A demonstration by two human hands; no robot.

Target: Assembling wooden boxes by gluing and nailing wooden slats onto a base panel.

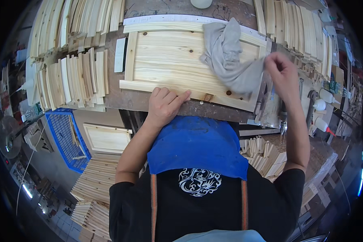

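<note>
Pinched in the right hand [281, 71], a grey cloth [230, 56] drapes over the framed pine panel [177, 60] lying flat on the workbench [121, 99].

Left hand [165, 105] lies open, fingers pressing the panel's near rail and gripping nothing. Judged from this, steady downward pressure there should stop the panel sliding while the cloth works along the grain. Stacked wooden slats [74, 78] crowd the bench to the left; glue bottles [320, 105] stand to the right.

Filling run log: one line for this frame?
left hand: pressing pale framed wooden panel | right hand: gripping crumpled grey cloth on panel
</note>
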